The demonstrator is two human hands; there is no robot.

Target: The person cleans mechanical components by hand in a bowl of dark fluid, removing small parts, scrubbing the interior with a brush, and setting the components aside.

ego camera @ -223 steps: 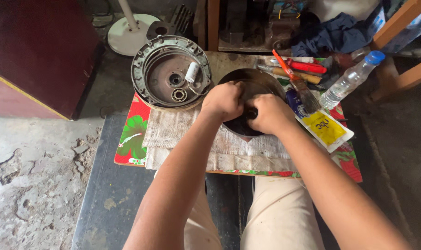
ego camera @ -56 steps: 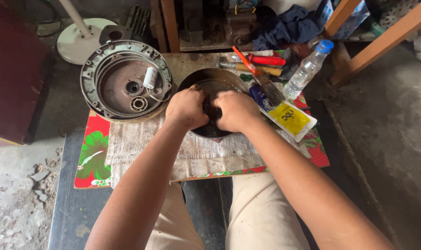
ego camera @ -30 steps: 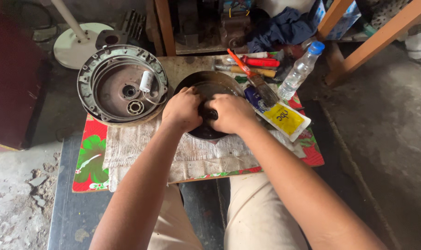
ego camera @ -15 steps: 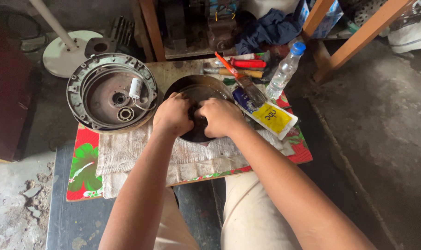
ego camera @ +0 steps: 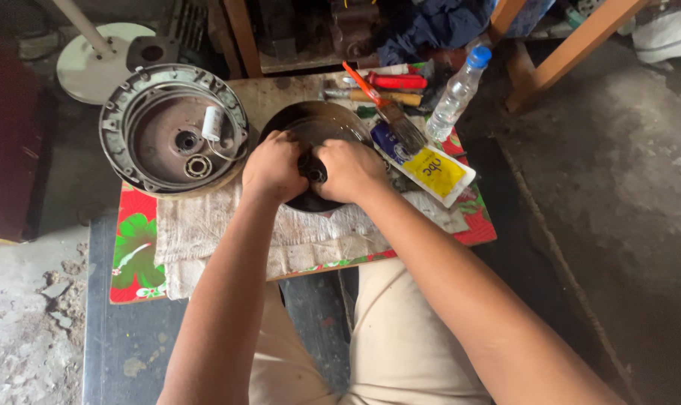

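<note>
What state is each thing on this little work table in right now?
Left hand: closed on a small dark part in the bowl.
Right hand: closed on the same part.
Dark bowl: upright, on the cloth.
Round metal housing: open, inside facing up.
Water bottle: capped, lying tilted.
Paintbrush: lying flat.
Cloth: spread out, dirty.

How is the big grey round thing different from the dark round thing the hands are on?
The grey round housing is wider, pale and rusty inside; the dark round bowl-shaped part is smaller and nearly black. The housing lies untouched with a small white cylinder in it; the dark part has the left hand and right hand on it. Both are round and rest on the table.
</note>
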